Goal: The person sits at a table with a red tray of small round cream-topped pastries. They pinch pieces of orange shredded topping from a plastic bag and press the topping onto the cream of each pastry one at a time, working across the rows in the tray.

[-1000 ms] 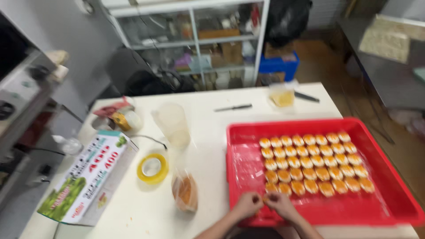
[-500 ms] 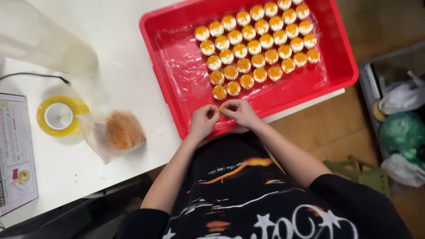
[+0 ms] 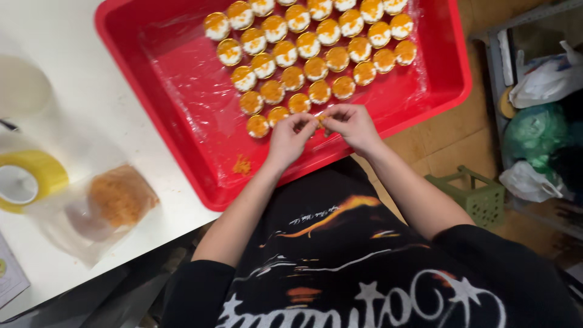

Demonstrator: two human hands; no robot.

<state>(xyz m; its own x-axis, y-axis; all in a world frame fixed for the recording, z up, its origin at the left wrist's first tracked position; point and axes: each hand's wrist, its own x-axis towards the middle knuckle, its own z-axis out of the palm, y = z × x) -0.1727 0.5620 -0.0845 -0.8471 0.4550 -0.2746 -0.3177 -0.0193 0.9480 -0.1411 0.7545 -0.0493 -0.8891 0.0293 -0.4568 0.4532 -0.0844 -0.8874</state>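
Observation:
A red tray (image 3: 182, 158) lined with clear film holds several rows of small round pastries (image 3: 303, 45) with orange topping. My left hand (image 3: 290, 137) and my right hand (image 3: 350, 124) meet over the tray's near edge. Their fingertips pinch one small orange-topped piece (image 3: 320, 119) between them, right beside the nearest pastries. A little heap of orange crumbs (image 3: 242, 164) lies on the film to the left of my left hand.
On the white table (image 3: 73, 79) lie a clear bag of orange crumbs (image 3: 115, 197) and a yellow tape roll (image 3: 27, 179). On the floor to the right are a green basket (image 3: 477, 197) and plastic bags (image 3: 540, 133).
The view has swung down from the whole table and closer onto the tray's near edge and my body. Both hands stay together at the same spot, pinching the small piece.

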